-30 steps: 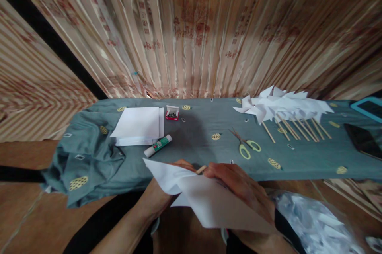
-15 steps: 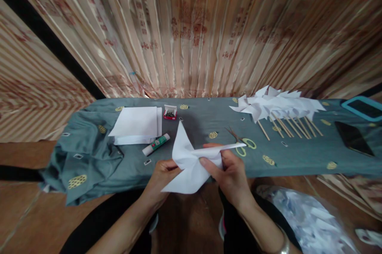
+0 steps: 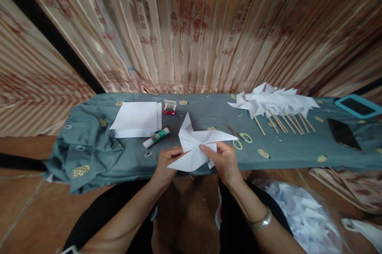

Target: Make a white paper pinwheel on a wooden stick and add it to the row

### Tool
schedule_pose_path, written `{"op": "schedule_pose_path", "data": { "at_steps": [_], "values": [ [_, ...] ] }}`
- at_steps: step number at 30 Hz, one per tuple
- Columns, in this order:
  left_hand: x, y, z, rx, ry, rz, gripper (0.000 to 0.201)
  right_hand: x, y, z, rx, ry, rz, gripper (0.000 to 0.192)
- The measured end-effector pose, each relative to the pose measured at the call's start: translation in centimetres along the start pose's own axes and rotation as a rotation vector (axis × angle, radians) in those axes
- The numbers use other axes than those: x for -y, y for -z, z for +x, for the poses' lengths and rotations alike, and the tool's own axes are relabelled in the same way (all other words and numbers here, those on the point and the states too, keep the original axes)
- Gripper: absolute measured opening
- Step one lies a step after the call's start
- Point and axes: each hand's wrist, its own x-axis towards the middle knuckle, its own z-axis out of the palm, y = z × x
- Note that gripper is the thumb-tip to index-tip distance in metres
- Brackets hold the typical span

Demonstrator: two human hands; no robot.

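A white paper pinwheel (image 3: 195,146) is held between the left hand (image 3: 167,163) and right hand (image 3: 226,163) over the near edge of the counter (image 3: 205,114), widest left to right; the right pinches it, thumb near its centre, the left grips its left side, fingertips hidden behind

The pinwheel (image 3: 193,138) is white; the grey-green cloth (image 3: 294,152) bears yellow, seemingly pineapple, motifs (image 3: 263,153).

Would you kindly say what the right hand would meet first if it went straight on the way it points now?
The right hand has its thumb on the white folded-paper pinwheel, so that comes first; beyond it, perhaps the small open red-and-white box, though depth is unclear.
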Motion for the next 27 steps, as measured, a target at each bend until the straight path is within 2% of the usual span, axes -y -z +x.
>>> {"op": "schedule_pose_path", "data": {
  "at_steps": [12, 21, 27],
  "values": [
    [-0.4, -0.5, -0.1, -0.013, -0.045, 0.079, 0.014, -0.5, 0.3, 0.4, 0.005, -0.035, 0.070, 0.023],
    [0.9, -0.3, 0.6, -0.017, -0.023, 0.085, 0.015, -1.3, 0.6, 0.9, 0.006, -0.059, 0.077, 0.025],
    [1.5, -0.7, 0.8, -0.033, 0.035, 0.029, 0.021, -0.7, 0.4, 1.0, -0.025, -0.127, 0.096, 0.028]
  ]
}}
